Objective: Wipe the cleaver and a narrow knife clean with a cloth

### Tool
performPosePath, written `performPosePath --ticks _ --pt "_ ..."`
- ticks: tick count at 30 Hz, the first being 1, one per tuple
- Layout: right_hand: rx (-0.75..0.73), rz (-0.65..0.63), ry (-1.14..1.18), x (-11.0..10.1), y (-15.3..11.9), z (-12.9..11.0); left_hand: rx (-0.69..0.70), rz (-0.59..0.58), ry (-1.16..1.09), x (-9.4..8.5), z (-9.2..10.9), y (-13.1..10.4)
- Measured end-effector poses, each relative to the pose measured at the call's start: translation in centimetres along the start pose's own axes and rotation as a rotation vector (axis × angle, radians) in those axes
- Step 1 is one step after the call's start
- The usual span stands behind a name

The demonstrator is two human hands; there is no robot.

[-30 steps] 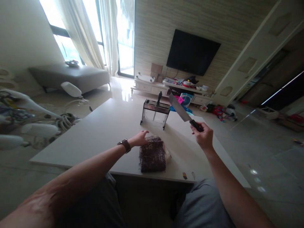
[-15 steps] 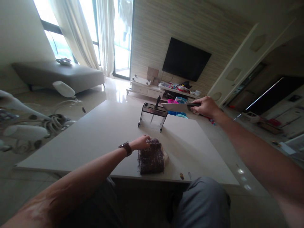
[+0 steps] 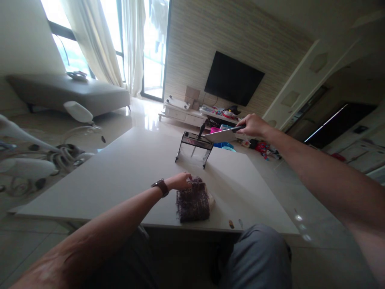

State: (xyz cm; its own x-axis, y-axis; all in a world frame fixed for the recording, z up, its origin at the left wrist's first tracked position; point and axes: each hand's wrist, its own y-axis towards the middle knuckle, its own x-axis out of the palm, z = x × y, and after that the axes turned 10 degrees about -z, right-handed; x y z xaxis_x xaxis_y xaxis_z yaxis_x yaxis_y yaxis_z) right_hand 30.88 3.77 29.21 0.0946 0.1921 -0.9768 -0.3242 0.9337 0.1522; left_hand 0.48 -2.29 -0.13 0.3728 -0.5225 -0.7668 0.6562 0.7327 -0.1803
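My right hand (image 3: 253, 125) is closed round the dark handle of a cleaver (image 3: 221, 136) and holds it out level, its broad blade pointing left. The blade's tip is at the top of a knife block (image 3: 196, 154) with clear sides and a dark frame. A black-handled knife (image 3: 202, 129) stands upright in the block. Nearer to me lies a folded, brown, fuzzy towel (image 3: 194, 205) with a paler layer at its right. My left hand (image 3: 181, 181), with a watch on the wrist, grips the towel's far left corner; some fingertips are hidden.
The white table (image 3: 120, 176) holds the block and towel. Two small items, one brownish (image 3: 231, 224) and one pale (image 3: 240, 222), lie by its near edge. A white lamp-like fixture (image 3: 78, 111) is on the left. Beyond stand a low cabinet (image 3: 192, 119) and coloured baskets (image 3: 222, 144).
My right hand has moved slightly left and up, and the cleaver now tilts more, its blade tip lower than the handle. My left hand stays on the towel.
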Motion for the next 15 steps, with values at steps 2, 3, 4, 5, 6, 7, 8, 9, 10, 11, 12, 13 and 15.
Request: performPosePath --ticks 2,3,4,5,6,7,8,9,10,11,12,13,15 --pt "-0.011 0.013 -0.016 -0.4 0.1 -0.2 0.006 -0.004 -0.003 -0.2 0.0 -0.1" --pt "-0.01 0.024 -0.017 -0.6 0.1 -0.3 0.006 -0.007 -0.005 -0.3 -0.1 -0.1" --pt "-0.004 0.03 -0.007 -1.0 0.0 -0.4 0.004 -0.01 -0.006 -0.4 -0.1 -0.1" --pt "0.008 0.025 0.016 -1.3 -0.1 -0.4 -0.001 -0.013 -0.006 -0.5 -0.2 -0.1" --pt "0.029 0.004 0.054 -1.7 -0.3 -0.3 -0.008 -0.017 -0.004 -0.6 -0.3 -0.1" --pt "0.06 -0.036 0.104 -2.0 -0.5 0.0 -0.015 -0.022 -0.001 -0.6 -0.4 0.0" --pt "0.099 -0.092 0.165 -2.3 -0.9 0.3 -0.023 -0.033 0.003 -0.6 -0.5 0.0" --pt "0.146 -0.157 0.231 -2.3 -1.3 0.8 -0.028 -0.05 0.007 -0.5 -0.6 0.0" --pt "0.199 -0.22 0.3 -2.2 -1.8 1.3 -0.033 -0.069 0.012 -0.4 -0.7 0.0" --pt "0.257 -0.271 0.367 -1.8 -2.6 1.9 -0.036 -0.087 0.016 -0.1 -0.8 0.0" --pt "0.327 -0.301 0.435 -1.1 -3.5 2.4 -0.037 -0.103 0.019 0.2 -0.9 0.0" --pt "0.405 -0.3 0.504 -0.1 -4.5 2.9 -0.034 -0.112 0.018 0.7 -0.9 0.0" --pt "0.573 -0.291 0.644 2.7 -7.2 3.5 -0.035 -0.123 0.03 1.7 -0.9 0.2"
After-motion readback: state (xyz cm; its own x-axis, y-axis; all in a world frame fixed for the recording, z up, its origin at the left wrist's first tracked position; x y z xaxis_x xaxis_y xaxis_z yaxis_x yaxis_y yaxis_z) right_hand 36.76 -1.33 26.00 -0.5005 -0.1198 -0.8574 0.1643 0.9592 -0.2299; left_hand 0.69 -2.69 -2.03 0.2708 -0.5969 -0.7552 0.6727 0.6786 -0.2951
